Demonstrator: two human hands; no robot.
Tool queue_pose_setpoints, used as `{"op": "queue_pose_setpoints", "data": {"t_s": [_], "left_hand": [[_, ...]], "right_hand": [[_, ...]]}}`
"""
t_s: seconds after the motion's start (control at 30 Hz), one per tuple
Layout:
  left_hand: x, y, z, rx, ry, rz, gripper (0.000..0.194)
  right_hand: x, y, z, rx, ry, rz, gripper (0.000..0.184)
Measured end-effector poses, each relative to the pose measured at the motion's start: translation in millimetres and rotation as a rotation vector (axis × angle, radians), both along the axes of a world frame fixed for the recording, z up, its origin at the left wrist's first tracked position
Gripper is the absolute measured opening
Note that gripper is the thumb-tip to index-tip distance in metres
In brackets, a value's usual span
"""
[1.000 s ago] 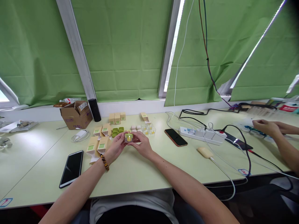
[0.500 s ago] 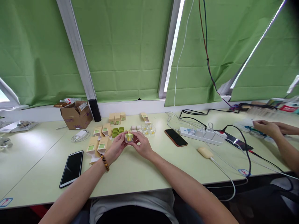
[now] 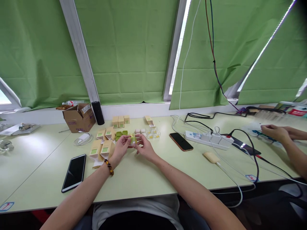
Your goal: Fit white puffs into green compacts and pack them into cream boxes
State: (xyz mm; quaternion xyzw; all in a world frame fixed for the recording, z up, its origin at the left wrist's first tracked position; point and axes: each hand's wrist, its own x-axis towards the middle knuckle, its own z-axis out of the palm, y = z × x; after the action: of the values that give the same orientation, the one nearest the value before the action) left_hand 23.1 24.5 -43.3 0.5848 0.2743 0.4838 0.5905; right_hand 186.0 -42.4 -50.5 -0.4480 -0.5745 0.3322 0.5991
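Between my two hands is a small clear container with a green top and something yellow inside (image 3: pixel 133 140). My left hand (image 3: pixel 122 146), with a beaded bracelet at its wrist, pinches it from the left. My right hand (image 3: pixel 145 148) grips its other side with thumb and fingers, which partly cover it. Just behind my left hand sit several green square caps (image 3: pixel 121 133). White cylinders (image 3: pixel 140 131) stand beyond my right hand, beside several clear cups with yellow bits in them (image 3: pixel 153 132). Left of my hands are open tan cartons with green labels (image 3: pixel 107 148).
Smaller tan boxes (image 3: pixel 121 121) stand at the back. A phone (image 3: pixel 74 172) lies at left, another phone (image 3: pixel 181 141) at right by a power strip (image 3: pixel 206 140) with tangled cables. A cardboard box (image 3: pixel 79 118) is back left. Another person's hand (image 3: pixel 275 132) works at far right.
The container has turned in my hands, and its front is now more covered by my fingers. My right-hand fingers have shifted on it. The view has moved very slightly.
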Motion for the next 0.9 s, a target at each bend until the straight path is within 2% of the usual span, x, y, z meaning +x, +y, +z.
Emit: {"op": "queue_pose_setpoints", "data": {"t_s": [0.1,0.27,0.43,0.67,0.9], "left_hand": [[-0.5,-1.9,1.6,0.032,0.027,0.007,0.056],[-4.0,-9.1,7.6,0.026,-0.002,-0.059,0.050],[-4.2,-14.3,10.9,0.066,-0.029,-0.093,0.045],[-3.6,-15.8,12.3,0.101,-0.033,-0.104,0.035],[-2.6,-10.3,5.9,0.124,0.008,-0.066,0.031]], "right_hand": [[2.9,4.4,-3.1,-0.017,0.154,0.087,0.054],[9.8,9.3,-5.2,-0.093,0.426,0.246,0.050],[11.4,10.7,-4.0,-0.142,0.579,0.317,0.043],[13.9,9.0,2.5,-0.144,0.684,0.340,0.037],[13.4,6.7,5.3,-0.148,0.638,0.352,0.040]]}}
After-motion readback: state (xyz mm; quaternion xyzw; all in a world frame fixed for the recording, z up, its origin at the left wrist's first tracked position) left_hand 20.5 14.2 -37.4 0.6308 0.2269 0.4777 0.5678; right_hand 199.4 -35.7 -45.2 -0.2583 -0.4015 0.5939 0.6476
